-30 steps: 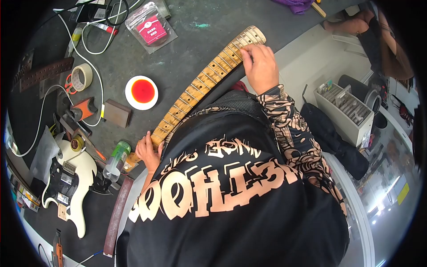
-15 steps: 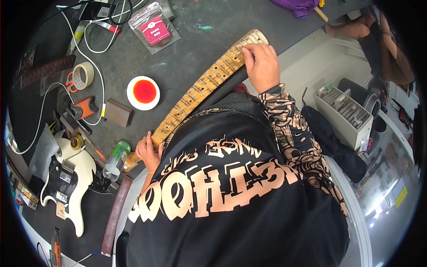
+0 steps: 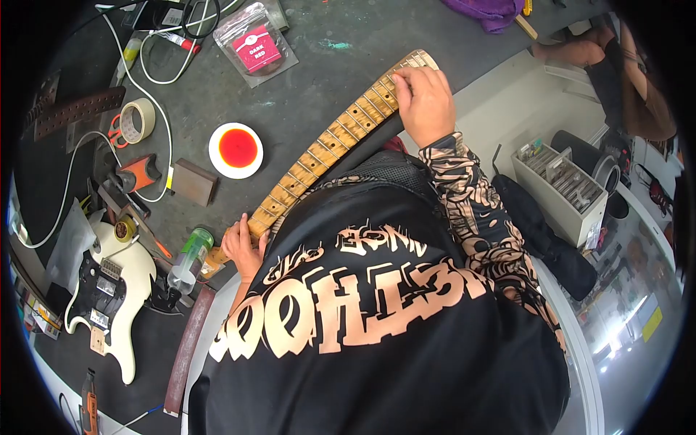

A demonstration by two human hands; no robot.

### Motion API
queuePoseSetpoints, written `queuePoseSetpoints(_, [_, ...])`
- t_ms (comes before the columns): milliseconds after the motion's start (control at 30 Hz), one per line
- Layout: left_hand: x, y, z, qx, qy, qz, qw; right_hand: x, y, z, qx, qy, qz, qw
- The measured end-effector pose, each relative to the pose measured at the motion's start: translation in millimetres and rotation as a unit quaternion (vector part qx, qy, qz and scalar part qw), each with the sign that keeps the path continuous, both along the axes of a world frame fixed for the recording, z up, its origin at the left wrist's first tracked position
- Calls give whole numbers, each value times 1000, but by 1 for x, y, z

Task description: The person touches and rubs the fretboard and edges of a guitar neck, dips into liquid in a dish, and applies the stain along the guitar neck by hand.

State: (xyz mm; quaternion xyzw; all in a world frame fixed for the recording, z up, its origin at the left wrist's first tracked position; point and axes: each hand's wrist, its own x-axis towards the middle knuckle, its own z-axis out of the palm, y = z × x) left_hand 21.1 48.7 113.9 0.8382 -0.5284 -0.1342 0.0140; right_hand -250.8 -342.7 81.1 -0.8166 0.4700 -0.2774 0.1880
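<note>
A guitar neck (image 3: 330,142) with a brown, streaky fretboard, metal frets and dark dot markers lies slantwise along the bench edge, against my body. My left hand (image 3: 243,245) is closed round its lower left end, some of the fingers out of sight. Near the upper right end, my right hand (image 3: 426,103) grips the neck with curled fingers and thumb on the fretboard; its palm side is hidden. Left of the neck stands a small white bowl (image 3: 214,150) with red liquid (image 3: 238,148).
A "Dark Red" pouch (image 3: 258,49) lies at the back of the bench (image 3: 304,87). At left are masking tape (image 3: 137,121), a brown block (image 3: 195,181), a clear bottle (image 3: 190,259), cables and a white guitar body (image 3: 125,290). A purple cloth (image 3: 493,13) is at the far edge.
The view has drifted very slightly. My right hand has shifted a little along the neck; my left hand stays at the lower end.
</note>
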Motion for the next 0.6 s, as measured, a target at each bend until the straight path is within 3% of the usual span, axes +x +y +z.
queuePoseSetpoints(600, [1, 3, -1, 2, -10, -8, 1000, 3, -7, -2, 19, 9, -33, 999])
